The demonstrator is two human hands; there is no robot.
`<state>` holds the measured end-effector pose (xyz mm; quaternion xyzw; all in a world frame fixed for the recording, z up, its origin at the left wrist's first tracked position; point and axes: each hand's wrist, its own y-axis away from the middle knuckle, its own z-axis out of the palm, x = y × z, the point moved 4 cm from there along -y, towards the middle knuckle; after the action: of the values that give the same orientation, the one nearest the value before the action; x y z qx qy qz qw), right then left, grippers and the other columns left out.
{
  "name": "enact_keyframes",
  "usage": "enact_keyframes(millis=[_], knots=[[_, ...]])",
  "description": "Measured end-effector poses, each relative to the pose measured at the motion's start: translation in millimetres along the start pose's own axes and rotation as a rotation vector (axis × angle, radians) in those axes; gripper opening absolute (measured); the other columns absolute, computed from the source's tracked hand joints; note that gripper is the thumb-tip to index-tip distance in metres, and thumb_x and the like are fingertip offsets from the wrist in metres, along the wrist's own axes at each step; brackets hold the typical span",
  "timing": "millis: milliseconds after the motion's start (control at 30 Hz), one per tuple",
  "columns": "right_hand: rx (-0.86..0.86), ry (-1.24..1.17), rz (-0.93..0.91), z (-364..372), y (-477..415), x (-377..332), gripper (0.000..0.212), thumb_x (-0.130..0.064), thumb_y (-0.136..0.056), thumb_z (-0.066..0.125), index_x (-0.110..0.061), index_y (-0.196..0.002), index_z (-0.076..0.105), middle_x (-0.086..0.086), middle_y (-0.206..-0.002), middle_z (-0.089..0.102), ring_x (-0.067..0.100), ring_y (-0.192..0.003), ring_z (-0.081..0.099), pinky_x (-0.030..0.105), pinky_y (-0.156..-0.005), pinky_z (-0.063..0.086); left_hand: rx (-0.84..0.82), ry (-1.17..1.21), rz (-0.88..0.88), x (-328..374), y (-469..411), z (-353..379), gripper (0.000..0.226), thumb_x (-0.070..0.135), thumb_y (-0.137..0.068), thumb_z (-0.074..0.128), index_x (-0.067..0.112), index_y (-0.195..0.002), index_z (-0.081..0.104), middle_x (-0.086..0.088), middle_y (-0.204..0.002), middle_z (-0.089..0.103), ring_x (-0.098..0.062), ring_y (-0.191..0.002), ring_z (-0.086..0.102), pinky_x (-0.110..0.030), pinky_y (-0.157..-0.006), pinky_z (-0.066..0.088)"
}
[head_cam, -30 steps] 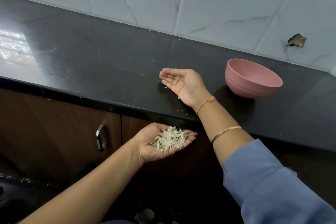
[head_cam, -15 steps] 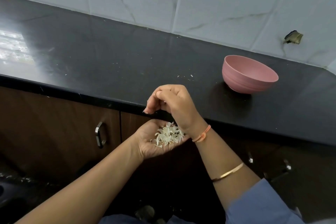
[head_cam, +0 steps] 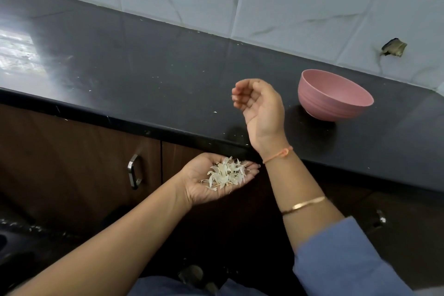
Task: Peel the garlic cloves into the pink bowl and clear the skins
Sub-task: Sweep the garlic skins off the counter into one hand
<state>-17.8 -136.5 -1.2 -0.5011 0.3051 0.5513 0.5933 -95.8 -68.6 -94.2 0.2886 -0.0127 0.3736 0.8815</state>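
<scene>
A pile of white garlic skins (head_cam: 227,174) lies in my left hand (head_cam: 198,191), which is held palm up just below the counter's front edge. My right hand (head_cam: 259,108) hovers over the black counter (head_cam: 144,74), palm turned left, fingers loosely curled, holding nothing I can see. The pink bowl (head_cam: 334,96) stands upright on the counter just right of that hand; its inside is hidden from this angle. A few tiny skin flecks (head_cam: 214,112) lie on the counter left of my right hand.
Brown cabinet doors with a metal handle (head_cam: 133,170) run under the counter. A white tiled wall with a broken hole (head_cam: 394,47) backs the counter. Dark floor with scattered specks shows at lower left.
My right hand has lifted from above the skins in my left palm back up over the counter beside the bowl. The left hand stays cupped below the edge with the skins.
</scene>
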Motion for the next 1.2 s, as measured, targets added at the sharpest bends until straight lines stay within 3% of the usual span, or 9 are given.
enact_keyframes(millis=[133,333,467,633,733,833,1033,1100,1200], knots=[[-0.003,0.04,0.142,13,-30,10,0.027,-0.003,-0.091,0.04,-0.003,-0.08,0.064,0.01,-0.079,0.065,0.018,-0.073,0.062,0.025,-0.069,0.05,0.01,0.004,-0.003,0,0,0,0.035,0.002,-0.081,0.04,-0.022,-0.093,0.063,-0.035,-0.099,0.064,-0.038,-0.096,0.061,-0.05,-0.098,0.038],[-0.285,0.35,0.213,34,-22,27,0.03,0.0,-0.094,0.035,0.011,-0.099,0.062,0.017,-0.094,0.064,0.023,-0.088,0.063,0.031,-0.086,0.052,0.015,0.01,-0.011,2,-2,-3,0.034,0.001,-0.084,0.04,-0.021,-0.096,0.062,-0.034,-0.102,0.063,-0.038,-0.098,0.06,-0.048,-0.099,0.038],[-0.393,0.355,0.212,27,1,17,0.034,0.003,-0.094,0.03,0.016,-0.1,0.061,0.021,-0.096,0.065,0.025,-0.088,0.064,0.035,-0.086,0.052,0.024,0.031,-0.013,4,-1,-5,0.036,0.001,-0.082,0.04,-0.021,-0.101,0.06,-0.035,-0.105,0.061,-0.038,-0.101,0.059,-0.047,-0.101,0.038],[-0.707,0.242,0.286,20,32,3,0.034,-0.004,-0.091,0.033,0.013,-0.097,0.062,0.021,-0.096,0.066,0.026,-0.088,0.064,0.035,-0.084,0.053,0.013,0.01,0.017,4,0,-4,0.039,0.002,-0.082,0.039,-0.021,-0.108,0.058,-0.034,-0.111,0.06,-0.039,-0.102,0.06,-0.046,-0.099,0.043],[-0.625,0.118,0.248,12,25,-13,0.031,-0.01,-0.088,0.037,0.007,-0.091,0.063,0.015,-0.089,0.068,0.022,-0.081,0.065,0.031,-0.074,0.055,0.028,0.006,0.026,4,0,-4,0.038,0.003,-0.081,0.041,-0.022,-0.102,0.061,-0.034,-0.108,0.062,-0.038,-0.099,0.061,-0.046,-0.092,0.05],[-0.458,0.193,0.198,-1,9,-19,0.03,-0.008,-0.095,0.036,0.0,-0.091,0.065,0.012,-0.087,0.067,0.019,-0.079,0.063,0.028,-0.069,0.052,0.037,0.012,0.016,3,1,-4,0.037,0.001,-0.08,0.041,-0.022,-0.102,0.06,-0.034,-0.108,0.062,-0.038,-0.1,0.06,-0.049,-0.098,0.04],[-0.065,0.214,0.153,-23,-8,-1,0.027,-0.004,-0.094,0.04,-0.004,-0.081,0.065,0.008,-0.076,0.064,0.013,-0.066,0.059,0.024,-0.063,0.048,0.027,0.021,0.006,3,2,-2,0.037,0.0,-0.078,0.042,-0.022,-0.1,0.061,-0.034,-0.107,0.062,-0.038,-0.099,0.06,-0.047,-0.1,0.038],[-0.07,0.218,0.164,-16,-9,5,0.026,-0.005,-0.093,0.042,-0.004,-0.082,0.065,0.008,-0.08,0.064,0.014,-0.072,0.06,0.024,-0.069,0.049,0.021,0.018,0.004,4,2,-1,0.036,0.0,-0.079,0.041,-0.022,-0.099,0.061,-0.034,-0.104,0.063,-0.037,-0.098,0.06,-0.046,-0.1,0.039],[-0.222,0.321,0.166,2,-5,11,0.029,-0.005,-0.096,0.038,-0.006,-0.09,0.066,0.007,-0.096,0.066,0.018,-0.093,0.063,0.027,-0.086,0.05,0.026,0.011,0.001,4,0,-2,0.036,0.001,-0.08,0.04,-0.021,-0.1,0.061,-0.034,-0.104,0.062,-0.037,-0.098,0.06,-0.048,-0.098,0.038]])
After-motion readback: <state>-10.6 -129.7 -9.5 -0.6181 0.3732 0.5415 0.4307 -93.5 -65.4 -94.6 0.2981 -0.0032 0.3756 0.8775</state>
